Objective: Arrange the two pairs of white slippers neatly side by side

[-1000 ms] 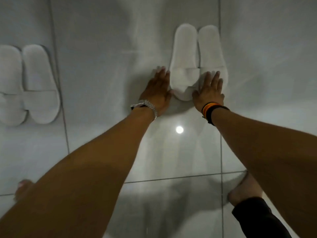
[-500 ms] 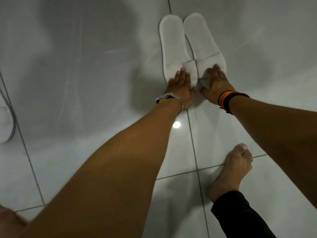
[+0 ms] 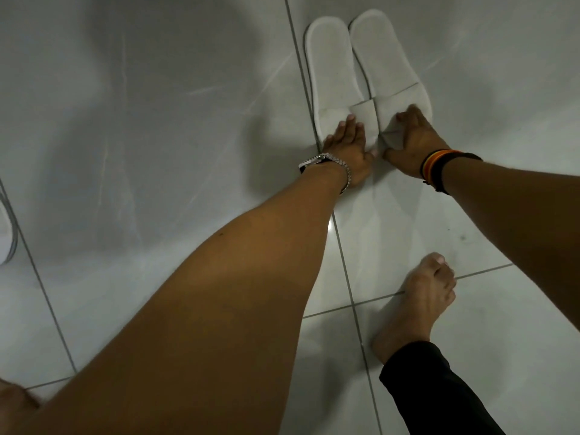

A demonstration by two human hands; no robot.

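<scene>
— Slippers: what do they look like?

— The pair of white slippers [image 3: 364, 73] is flat and soft, each with an open band across the toe end. They lie on the pale tiled floor [image 3: 157, 120], touching along their inner edges, just right of a grout line.

— Which way do they point?

— Toes toward me, heels away. Their long axes run away from me, leaning slightly to the left at the far end.

— And your hands?

— My left hand [image 3: 350, 146] lies flat, fingers spread, on the toe band of the left slipper. My right hand [image 3: 411, 142] presses its curled fingers on the toe of the other, creasing the band; I can't tell whether it pinches the fabric.

— Anything else around?

— A watch [image 3: 326, 164] on my left wrist, striped bands [image 3: 439, 166] on my right. My bare foot [image 3: 417, 306] stands nearer me. The edge of another slipper [image 3: 4, 230] shows far left, well apart.
</scene>
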